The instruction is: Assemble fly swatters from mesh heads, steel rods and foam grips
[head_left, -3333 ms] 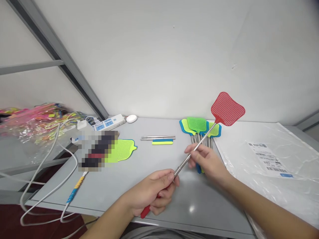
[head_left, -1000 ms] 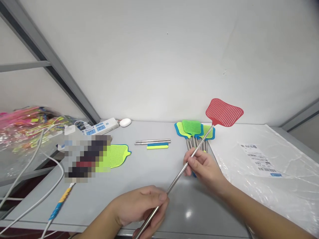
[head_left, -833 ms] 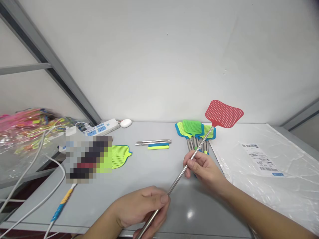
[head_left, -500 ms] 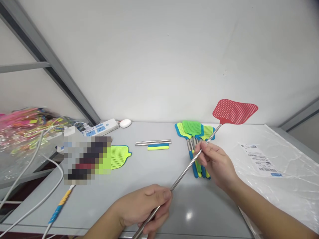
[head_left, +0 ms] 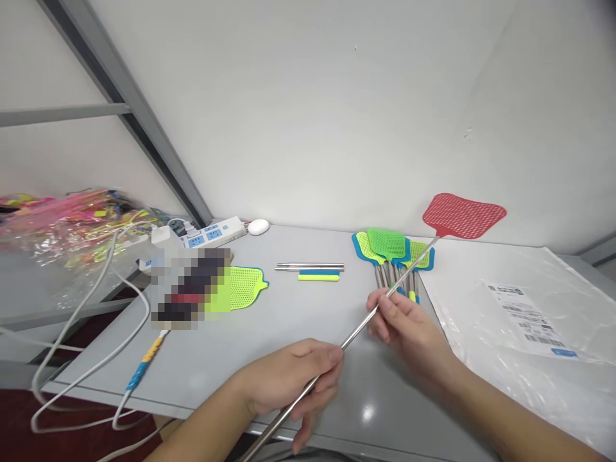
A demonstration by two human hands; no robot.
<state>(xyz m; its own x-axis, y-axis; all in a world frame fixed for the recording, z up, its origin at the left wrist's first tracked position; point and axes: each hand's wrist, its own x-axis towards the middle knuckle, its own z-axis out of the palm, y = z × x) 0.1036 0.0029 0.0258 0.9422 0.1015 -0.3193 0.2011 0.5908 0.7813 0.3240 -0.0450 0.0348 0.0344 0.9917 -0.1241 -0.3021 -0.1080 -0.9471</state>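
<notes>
Seemingly for steady control, in the head view the left hand point(head_left: 298, 375) clasps the red swatter point(head_left: 462, 217) low down while the right hand point(head_left: 409, 326) pinches it higher, so it slants above the table point(head_left: 298, 314), crossing before the stacked swatters point(head_left: 387, 244).

On the worktop point(head_left: 289, 321), the rods point(head_left: 310, 265) lie near the middle, the grips point(head_left: 318, 278) just in front. Right of them is the swatter pile point(head_left: 389, 245), then the plastic bag point(head_left: 543, 378). Left lies a loose swatter head point(head_left: 246, 289), with the power strip point(head_left: 216, 233) farther back. The wall point(head_left: 312, 128) stands behind. Another swatter point(head_left: 360, 328) slants above the worktop, before the pile.
</notes>
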